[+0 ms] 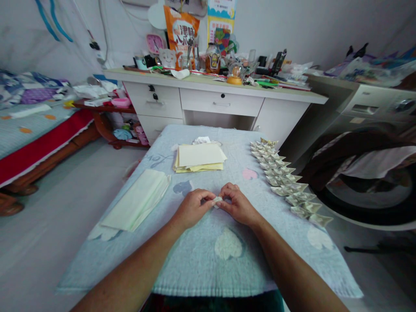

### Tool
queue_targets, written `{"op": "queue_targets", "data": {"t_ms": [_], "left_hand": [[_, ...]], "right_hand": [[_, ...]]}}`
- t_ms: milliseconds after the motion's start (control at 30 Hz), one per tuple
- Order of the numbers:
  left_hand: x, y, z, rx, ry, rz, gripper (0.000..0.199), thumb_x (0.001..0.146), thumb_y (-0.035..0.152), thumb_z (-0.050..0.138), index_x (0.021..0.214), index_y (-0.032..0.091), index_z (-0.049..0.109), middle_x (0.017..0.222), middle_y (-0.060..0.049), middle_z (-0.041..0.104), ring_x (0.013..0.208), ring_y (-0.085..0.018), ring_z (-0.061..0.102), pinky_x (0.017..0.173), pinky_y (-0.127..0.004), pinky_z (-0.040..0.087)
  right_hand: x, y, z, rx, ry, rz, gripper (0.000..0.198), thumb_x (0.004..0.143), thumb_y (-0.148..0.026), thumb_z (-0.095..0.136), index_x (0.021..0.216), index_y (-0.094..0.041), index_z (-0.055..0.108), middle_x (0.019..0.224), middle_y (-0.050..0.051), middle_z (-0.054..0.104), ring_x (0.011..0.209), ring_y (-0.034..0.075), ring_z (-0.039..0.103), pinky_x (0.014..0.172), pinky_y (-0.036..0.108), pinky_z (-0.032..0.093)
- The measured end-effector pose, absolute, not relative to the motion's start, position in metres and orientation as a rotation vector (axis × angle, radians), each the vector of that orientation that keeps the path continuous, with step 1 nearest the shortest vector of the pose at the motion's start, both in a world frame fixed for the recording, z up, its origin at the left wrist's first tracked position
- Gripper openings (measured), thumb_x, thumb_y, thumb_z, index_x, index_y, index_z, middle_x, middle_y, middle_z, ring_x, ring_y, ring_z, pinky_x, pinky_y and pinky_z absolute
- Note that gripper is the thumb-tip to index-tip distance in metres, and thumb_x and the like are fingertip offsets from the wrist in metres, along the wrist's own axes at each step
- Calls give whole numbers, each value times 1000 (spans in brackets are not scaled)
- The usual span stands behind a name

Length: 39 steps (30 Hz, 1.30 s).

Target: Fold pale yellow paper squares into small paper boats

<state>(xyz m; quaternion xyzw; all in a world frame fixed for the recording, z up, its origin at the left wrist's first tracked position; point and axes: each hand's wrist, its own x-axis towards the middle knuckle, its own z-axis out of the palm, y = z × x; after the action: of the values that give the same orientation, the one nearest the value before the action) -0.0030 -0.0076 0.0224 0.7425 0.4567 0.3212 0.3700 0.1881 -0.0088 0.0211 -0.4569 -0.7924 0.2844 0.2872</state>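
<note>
Between the fingertips of both hands is a small folded piece of pale paper (217,200), held just above the cloth. My left hand (196,207) pinches its left end with thumb and forefinger. From the other side my right hand (238,203) grips it the same way, other fingers curled. Fingers cover much of the paper, so its exact shape is hidden. Beyond the hands lies a stack of cream paper sheets (201,155). To the left rests a pile of longer pale green sheets (136,201). Rows of folded paper boats (281,171) run along the right side.
A light blue patterned cloth (195,264) covers the table. Behind stands a white desk (221,102) crowded with jars, a snack bag (182,37) and a pink clock (155,43). A washing machine (367,112) is at the right, a bed (39,125) at the left.
</note>
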Motion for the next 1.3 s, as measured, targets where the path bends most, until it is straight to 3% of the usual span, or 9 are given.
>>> {"op": "queue_targets", "data": {"t_ms": [133,700,867,1033,1300], "left_hand": [[-4,-8,25,1810,1208,878,18,80,29,58,84,17,70,81,-2,71,78,-17,62,75,-28,46],[-3,-7,26,1720,1155,895,21,81,32,55,80,15,67,75,-2,66,73,-15,58,70,-26,43],[-2,-7,25,1690,1086,906,16,79,29,58,76,15,63,71,1,60,69,-13,53,67,-23,42],[-3,-6,24,1676,1077,891,19,75,31,65,86,15,65,72,1,59,69,-13,53,66,-23,41],[-3,-4,19,1611,1026,890,15,79,28,60,76,14,64,70,0,60,68,-12,52,66,-24,40]], "right_hand": [[191,-11,26,-1189,-2091,812,19,84,-36,65,92,-19,62,88,2,60,88,17,52,83,30,37],[185,-12,27,-1178,-1904,924,25,88,-29,55,65,-19,58,70,0,54,76,15,52,76,28,39],[185,-13,31,-1169,-1926,916,25,88,-29,55,66,-19,57,70,0,53,77,16,51,78,29,37],[185,-15,33,-1136,-1992,868,26,89,-30,53,67,-19,57,70,0,54,78,16,51,79,30,36],[181,-17,29,-1065,-2025,878,19,86,-36,60,77,-19,61,74,-1,55,76,15,50,77,29,35]]}}
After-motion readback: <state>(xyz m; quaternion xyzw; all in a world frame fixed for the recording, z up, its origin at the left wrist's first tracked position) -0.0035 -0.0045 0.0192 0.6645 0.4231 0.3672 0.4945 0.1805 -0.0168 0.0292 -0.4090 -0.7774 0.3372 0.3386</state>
